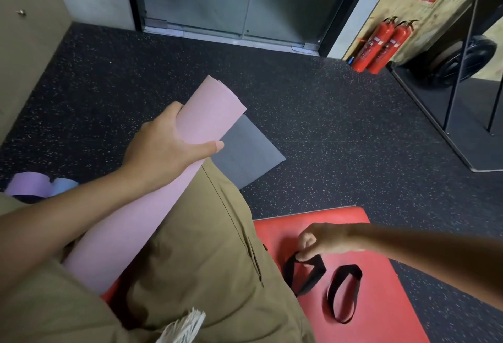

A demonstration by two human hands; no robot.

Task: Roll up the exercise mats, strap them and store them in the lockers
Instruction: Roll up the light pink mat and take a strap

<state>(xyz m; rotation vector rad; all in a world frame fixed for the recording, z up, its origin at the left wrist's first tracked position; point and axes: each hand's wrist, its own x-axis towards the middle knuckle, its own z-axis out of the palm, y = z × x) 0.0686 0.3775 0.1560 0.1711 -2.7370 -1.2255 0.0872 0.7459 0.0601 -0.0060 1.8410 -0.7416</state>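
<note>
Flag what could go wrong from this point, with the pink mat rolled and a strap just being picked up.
1. The left hand alone grips the rolled pink mat; its outer edge already flares at the far end, so the roll may loosen before strapping.
2. The right hand pinches one black strap by a fold; threading it one-handed could fumble.
3. The second strap loop lies loose on the red mat and could get kicked away.

A gym: speckled rubber floor (326,103), exercise mats (381,302), lockers (30,51), fire extinguishers (381,46), weight plate (462,56).
</note>
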